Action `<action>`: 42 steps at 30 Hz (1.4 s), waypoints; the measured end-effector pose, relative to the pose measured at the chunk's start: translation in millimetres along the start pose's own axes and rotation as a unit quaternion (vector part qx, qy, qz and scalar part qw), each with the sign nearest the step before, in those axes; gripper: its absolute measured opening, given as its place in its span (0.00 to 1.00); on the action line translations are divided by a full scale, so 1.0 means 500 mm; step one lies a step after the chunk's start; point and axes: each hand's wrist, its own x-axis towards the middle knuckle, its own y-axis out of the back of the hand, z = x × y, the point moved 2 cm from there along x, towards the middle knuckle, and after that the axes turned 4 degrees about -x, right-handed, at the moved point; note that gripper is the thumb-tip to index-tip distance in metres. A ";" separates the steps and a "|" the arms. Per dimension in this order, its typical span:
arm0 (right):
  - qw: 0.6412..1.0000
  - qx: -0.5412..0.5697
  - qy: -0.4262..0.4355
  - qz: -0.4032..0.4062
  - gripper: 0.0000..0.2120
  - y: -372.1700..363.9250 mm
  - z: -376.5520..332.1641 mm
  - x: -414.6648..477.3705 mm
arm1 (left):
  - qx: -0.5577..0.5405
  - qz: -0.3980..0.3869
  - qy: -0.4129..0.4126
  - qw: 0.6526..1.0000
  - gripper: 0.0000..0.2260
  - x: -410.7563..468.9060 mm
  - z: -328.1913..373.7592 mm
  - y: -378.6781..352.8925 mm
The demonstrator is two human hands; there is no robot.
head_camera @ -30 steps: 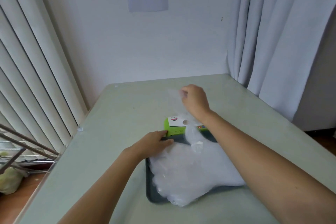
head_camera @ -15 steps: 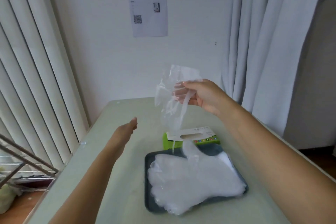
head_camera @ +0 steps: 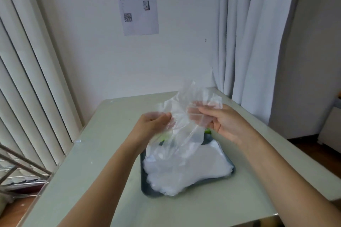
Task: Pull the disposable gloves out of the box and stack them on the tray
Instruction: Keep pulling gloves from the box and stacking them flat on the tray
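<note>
A clear plastic glove (head_camera: 186,116) hangs in the air above the table, held between both hands. My left hand (head_camera: 151,125) pinches its left edge. My right hand (head_camera: 219,121) grips its upper right part, fingers curled behind the film. Below them a dark tray (head_camera: 231,173) carries a stack of clear gloves (head_camera: 193,167) that spills over its front rim. The green glove box (head_camera: 207,131) stands behind the tray and is almost wholly hidden by the held glove; only a green sliver shows.
The pale green table (head_camera: 103,153) ends at a white wall behind. Vertical blinds (head_camera: 27,97) and a metal rack (head_camera: 16,169) stand at the left. White curtains (head_camera: 258,42) hang at the right. A paper sheet (head_camera: 137,3) is stuck on the wall.
My left hand has risen from beside the tray and taken hold of the glove. My right hand has lowered the glove toward the tray. The box is now hidden behind the glove.
</note>
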 end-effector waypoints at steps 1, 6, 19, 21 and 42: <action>0.999 -0.031 -0.008 0.023 0.11 0.016 0.009 -0.011 | 0.024 0.001 0.019 1.000 0.13 0.002 -0.007 -0.004; 0.985 -0.127 -0.054 0.107 0.09 0.071 0.060 -0.042 | 0.119 -0.028 0.084 0.989 0.10 0.024 -0.045 -0.037; 0.928 -0.292 -0.171 0.155 0.12 0.121 0.167 -0.025 | 0.361 -0.175 0.108 0.910 0.08 0.110 -0.154 -0.065; 0.908 -0.348 -0.175 0.155 0.08 0.123 0.179 -0.021 | 0.364 -0.180 0.110 0.907 0.06 0.118 -0.153 -0.068; 0.757 -0.607 -0.200 0.135 0.11 0.119 0.212 -0.026 | 0.507 -0.108 -0.059 0.853 0.19 0.036 -0.138 -0.119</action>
